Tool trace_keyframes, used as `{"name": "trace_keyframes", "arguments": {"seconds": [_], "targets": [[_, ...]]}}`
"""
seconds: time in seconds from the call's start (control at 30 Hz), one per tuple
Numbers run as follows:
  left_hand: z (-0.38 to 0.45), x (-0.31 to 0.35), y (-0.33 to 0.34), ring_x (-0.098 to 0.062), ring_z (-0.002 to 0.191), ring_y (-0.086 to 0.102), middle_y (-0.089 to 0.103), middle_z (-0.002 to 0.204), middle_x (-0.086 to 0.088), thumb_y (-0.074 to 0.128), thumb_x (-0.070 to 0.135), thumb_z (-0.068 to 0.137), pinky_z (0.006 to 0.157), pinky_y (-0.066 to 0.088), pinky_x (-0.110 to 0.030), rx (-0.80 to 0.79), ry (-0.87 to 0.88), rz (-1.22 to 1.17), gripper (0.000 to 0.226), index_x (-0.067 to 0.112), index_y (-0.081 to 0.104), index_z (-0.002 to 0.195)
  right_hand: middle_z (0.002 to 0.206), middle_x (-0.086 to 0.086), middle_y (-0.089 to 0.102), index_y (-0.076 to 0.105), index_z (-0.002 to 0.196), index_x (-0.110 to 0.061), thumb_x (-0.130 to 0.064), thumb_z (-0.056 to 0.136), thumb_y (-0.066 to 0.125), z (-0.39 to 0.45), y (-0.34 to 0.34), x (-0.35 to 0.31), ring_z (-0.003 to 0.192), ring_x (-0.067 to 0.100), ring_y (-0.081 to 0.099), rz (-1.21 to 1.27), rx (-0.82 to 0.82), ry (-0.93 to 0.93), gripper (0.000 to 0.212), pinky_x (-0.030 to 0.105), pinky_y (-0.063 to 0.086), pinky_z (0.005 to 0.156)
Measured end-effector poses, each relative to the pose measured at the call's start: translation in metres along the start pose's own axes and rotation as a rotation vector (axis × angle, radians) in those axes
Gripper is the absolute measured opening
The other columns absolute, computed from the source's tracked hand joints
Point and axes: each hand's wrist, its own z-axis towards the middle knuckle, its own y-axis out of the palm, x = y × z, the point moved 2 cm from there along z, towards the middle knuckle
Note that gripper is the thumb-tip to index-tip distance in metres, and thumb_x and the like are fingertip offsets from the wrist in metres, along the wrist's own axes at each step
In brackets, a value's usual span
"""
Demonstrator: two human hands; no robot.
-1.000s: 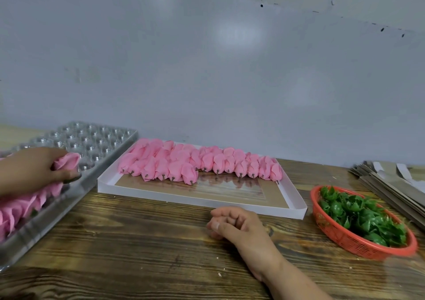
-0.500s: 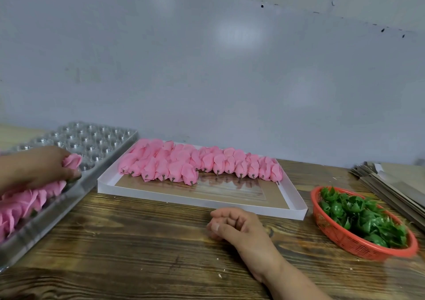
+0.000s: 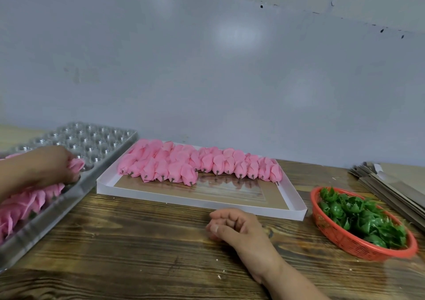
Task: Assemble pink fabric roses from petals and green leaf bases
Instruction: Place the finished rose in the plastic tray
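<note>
At the left edge of the frame, the left hand (image 3: pixel 43 168) gripped a pink rose (image 3: pixel 77 164) over the silver dimpled tray (image 3: pixel 96 143), just above a row of finished roses (image 3: pixel 20 207) (lower left). The right hand (image 3: pixel 236 228) rested loosely curled on the wooden table (image 3: pixel 138 253) at centre, holding nothing. Pink petals (image 3: pixel 197 164) filled the white box (image 3: pixel 207 204); green leaf bases (image 3: pixel 363 216) sat in the red basket (image 3: pixel 358 249) at right.

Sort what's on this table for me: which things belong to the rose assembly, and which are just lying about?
In the job:
left hand, gripping a pink rose over the silver mould tray
pink petal buds in the white tray
green leaf bases in the red basket
right hand, resting idle

Lying about:
stack of flat cardboard sheets
</note>
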Motion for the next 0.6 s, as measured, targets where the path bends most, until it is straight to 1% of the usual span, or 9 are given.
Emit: {"name": "trace_keyframes", "arguments": {"seconds": [0.07,0.1,0.17,0.23,0.27,0.33,0.47,0.53,0.6], "targets": [[0.000,0.003,-0.004,-0.017,0.053,0.056,0.058,0.050,0.000,0.072,0.016,0.071,0.057,0.046,-0.028,0.028,0.025,-0.031,0.026,0.015,0.055,0.052,0.083,0.009,0.070,0.067,0.095,-0.008,0.001,0.081,0.066,0.000,0.000,0.000,0.077,0.016,0.062,-0.005,-0.002,-0.006,0.016,0.027,0.050,0.080],[-0.002,0.005,-0.007,-0.020,0.057,0.058,0.060,0.053,-0.001,0.070,0.011,0.070,0.059,0.047,-0.029,0.034,0.030,-0.041,0.020,0.015,0.057,0.055,0.082,0.009,0.070,0.067,0.094,-0.008,0.001,0.081,0.066,0.000,0.000,0.000,0.077,0.016,0.062,-0.005,-0.003,-0.008,0.016,0.027,0.050,0.080],[-0.006,0.008,-0.011,-0.020,0.063,0.057,0.059,0.060,0.000,0.069,0.007,0.067,0.057,0.043,-0.027,0.016,0.031,-0.026,0.019,0.019,0.056,0.062,0.081,0.007,0.070,0.067,0.094,-0.009,0.001,0.081,0.066,0.000,0.001,-0.001,0.077,0.016,0.061,-0.003,-0.008,-0.009,0.016,0.028,0.050,0.080],[-0.007,0.011,-0.014,-0.018,0.062,0.056,0.059,0.061,0.001,0.071,0.008,0.066,0.053,0.040,-0.025,-0.014,0.042,0.018,0.020,0.020,0.056,0.063,0.081,0.006,0.070,0.067,0.093,-0.010,0.000,0.081,0.067,-0.001,0.001,-0.001,0.076,0.015,0.062,-0.007,-0.013,-0.010,0.016,0.027,0.050,0.080],[-0.008,0.013,-0.015,-0.018,0.063,0.057,0.060,0.061,0.001,0.071,0.008,0.066,0.054,0.041,-0.025,-0.021,0.046,0.028,0.019,0.020,0.057,0.063,0.081,0.005,0.070,0.067,0.093,-0.010,0.000,0.081,0.067,-0.001,0.000,-0.001,0.076,0.014,0.062,-0.008,-0.015,-0.011,0.016,0.027,0.050,0.079],[-0.008,0.015,-0.015,-0.022,0.064,0.058,0.059,0.058,0.000,0.070,0.006,0.067,0.057,0.042,-0.026,-0.029,0.060,0.024,0.018,0.018,0.059,0.060,0.081,0.005,0.070,0.068,0.093,-0.011,0.000,0.081,0.067,-0.001,0.000,-0.002,0.076,0.014,0.062,-0.010,-0.018,-0.014,0.016,0.026,0.050,0.079],[-0.009,0.014,-0.016,-0.021,0.056,0.055,0.052,0.045,0.003,0.070,0.010,0.071,0.056,0.041,-0.025,-0.003,0.076,0.048,0.034,0.021,0.052,0.045,0.081,0.005,0.070,0.068,0.092,-0.011,0.001,0.081,0.067,-0.001,0.001,-0.001,0.075,0.013,0.062,-0.006,-0.019,-0.012,0.016,0.024,0.050,0.078],[-0.008,0.013,-0.018,-0.018,0.053,0.052,0.048,0.042,0.004,0.070,0.012,0.071,0.055,0.039,-0.024,-0.041,0.072,0.084,0.034,0.020,0.051,0.044,0.080,0.005,0.070,0.068,0.092,-0.012,0.000,0.081,0.067,-0.001,0.000,-0.001,0.076,0.013,0.062,-0.010,-0.021,-0.012,0.016,0.023,0.050,0.077],[-0.009,0.012,-0.022,-0.019,0.053,0.051,0.048,0.041,0.003,0.070,0.010,0.071,0.055,0.039,-0.025,-0.065,0.069,0.058,0.034,0.020,0.052,0.044,0.081,0.004,0.070,0.068,0.092,-0.012,-0.001,0.081,0.067,-0.001,0.000,-0.001,0.076,0.013,0.062,-0.015,-0.024,-0.012,0.016,0.023,0.050,0.078]]}}
